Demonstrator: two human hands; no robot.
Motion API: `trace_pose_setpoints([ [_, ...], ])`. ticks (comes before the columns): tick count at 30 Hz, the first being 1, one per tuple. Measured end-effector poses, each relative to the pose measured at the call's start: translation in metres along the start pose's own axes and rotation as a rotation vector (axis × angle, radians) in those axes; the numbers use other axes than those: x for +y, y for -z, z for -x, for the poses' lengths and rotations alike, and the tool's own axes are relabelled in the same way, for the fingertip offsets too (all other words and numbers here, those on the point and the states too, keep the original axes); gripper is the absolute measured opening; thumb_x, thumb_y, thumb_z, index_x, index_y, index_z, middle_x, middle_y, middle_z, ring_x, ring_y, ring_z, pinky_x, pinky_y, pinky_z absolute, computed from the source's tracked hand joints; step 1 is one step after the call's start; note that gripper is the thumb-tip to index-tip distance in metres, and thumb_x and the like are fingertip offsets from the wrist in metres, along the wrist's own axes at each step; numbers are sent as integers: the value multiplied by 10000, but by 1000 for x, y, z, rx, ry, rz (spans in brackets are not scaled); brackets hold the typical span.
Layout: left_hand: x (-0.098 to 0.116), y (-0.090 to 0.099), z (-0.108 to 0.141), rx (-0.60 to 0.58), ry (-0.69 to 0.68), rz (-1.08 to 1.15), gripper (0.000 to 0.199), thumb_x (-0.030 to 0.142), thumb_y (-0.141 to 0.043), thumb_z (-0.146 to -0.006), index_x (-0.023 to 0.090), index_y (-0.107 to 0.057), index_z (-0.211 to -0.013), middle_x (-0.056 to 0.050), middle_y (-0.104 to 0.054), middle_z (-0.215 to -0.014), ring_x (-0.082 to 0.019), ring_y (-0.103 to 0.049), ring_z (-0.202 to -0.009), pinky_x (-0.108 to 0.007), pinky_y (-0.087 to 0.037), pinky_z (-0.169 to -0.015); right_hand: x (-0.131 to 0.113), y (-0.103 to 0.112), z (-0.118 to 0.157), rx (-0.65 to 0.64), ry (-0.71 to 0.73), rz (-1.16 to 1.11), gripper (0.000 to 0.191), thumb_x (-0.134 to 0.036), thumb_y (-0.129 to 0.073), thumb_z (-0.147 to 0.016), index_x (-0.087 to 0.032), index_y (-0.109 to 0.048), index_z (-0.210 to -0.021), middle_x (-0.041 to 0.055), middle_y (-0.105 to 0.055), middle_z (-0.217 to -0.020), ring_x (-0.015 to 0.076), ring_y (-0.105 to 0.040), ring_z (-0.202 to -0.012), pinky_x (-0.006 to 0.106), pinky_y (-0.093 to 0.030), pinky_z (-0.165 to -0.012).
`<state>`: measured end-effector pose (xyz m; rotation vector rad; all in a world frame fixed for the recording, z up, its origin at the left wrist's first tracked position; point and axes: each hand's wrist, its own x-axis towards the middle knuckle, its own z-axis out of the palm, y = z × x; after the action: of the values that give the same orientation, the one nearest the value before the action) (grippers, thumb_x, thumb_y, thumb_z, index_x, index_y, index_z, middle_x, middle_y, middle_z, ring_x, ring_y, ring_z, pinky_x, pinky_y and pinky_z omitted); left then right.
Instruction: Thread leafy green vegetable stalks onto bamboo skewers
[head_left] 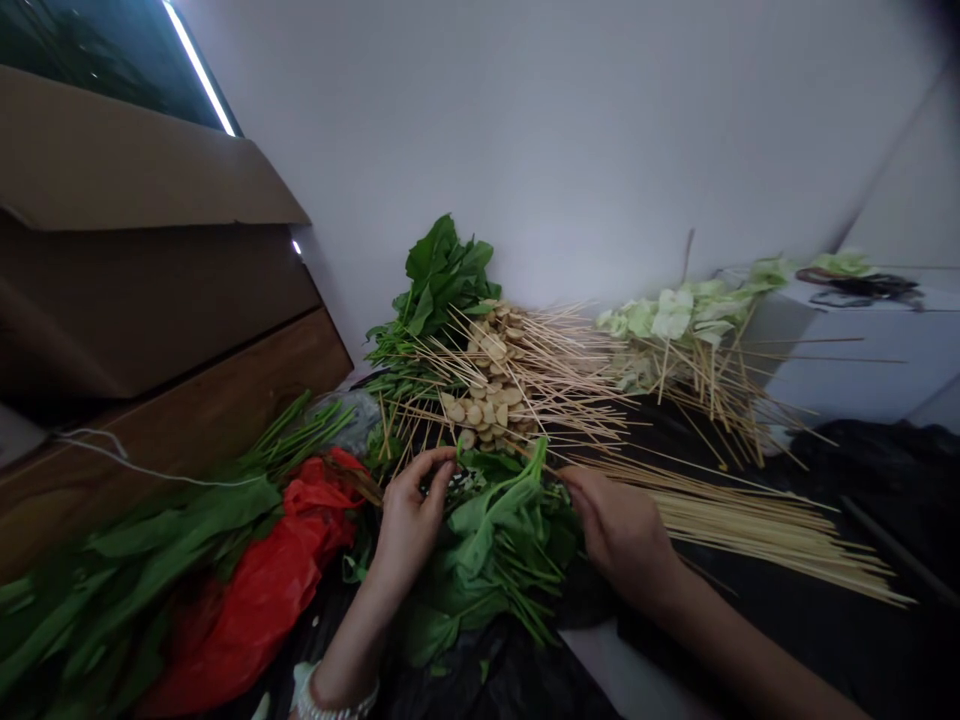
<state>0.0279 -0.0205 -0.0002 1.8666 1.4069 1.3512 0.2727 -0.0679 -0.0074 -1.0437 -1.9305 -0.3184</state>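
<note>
Two hands are busy around the middle of the frame here. The left hand point(416, 500) seems to have thumb and finger pinching the edge of a green leaf point(489, 464), though the very tips are tough to make out. The right hand point(626, 535), right of center, has its fingers pressed together on the end of a thin stick point(553, 469) that points in at the leaf. Leaf and stick are both dead center, just above a heap of loose greens point(499, 545). My read: this is the threading step, leaf onto stick. The next move calls for a steady left pinch and a gentle push from the right, since a floppy leaf could easily tear. Potato slices point(491, 395) on sticks are piled just above, spare sticks point(780, 535) fan out lower right, and a red bag point(281, 555) sits lower left.
</note>
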Motion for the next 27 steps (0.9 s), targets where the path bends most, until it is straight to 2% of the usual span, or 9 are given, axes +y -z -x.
trace_pose_setpoints([
  [5, 13, 0, 1, -169, 211, 338, 396, 412, -625, -820, 130, -709, -1084, -38, -692, -763, -153, -600, -693, -269, -491, -697, -7, -11, 8, -151, 3, -11, 264, -146, -359, -978, -158, -622, -985, 62, -710, -814, 141, -679, -677, 227, -486, -607],
  [10, 19, -1, 3, -254, 268, 439, 394, 429, -669, -800, 141, -728, -1063, -38, -687, -773, -138, -576, -701, -260, -477, -711, -8, -17, 14, -218, -11, 4, 274, -140, -365, -966, -167, -637, -969, 63, -707, -799, 139, -672, -686, 218, -501, -639],
  [18, 15, -4, 6, -263, 292, 522, 342, 398, -706, -795, 172, -742, -1049, -32, -701, -797, -120, -581, -710, -231, -473, -696, -8, -17, 14, -228, -26, -5, 281, -135, -355, -972, -156, -633, -1005, 77, -709, -828, 164, -694, -755, 250, -533, -744],
  [27, 14, -6, 6, -215, 320, 513, 339, 419, -726, -769, 140, -767, -957, -74, -742, -847, -145, -616, -708, -270, -510, -716, -9, -19, 16, -252, -32, -14, 278, -122, -363, -966, -156, -630, -1034, 68, -700, -818, 169, -690, -754, 250, -518, -692],
])
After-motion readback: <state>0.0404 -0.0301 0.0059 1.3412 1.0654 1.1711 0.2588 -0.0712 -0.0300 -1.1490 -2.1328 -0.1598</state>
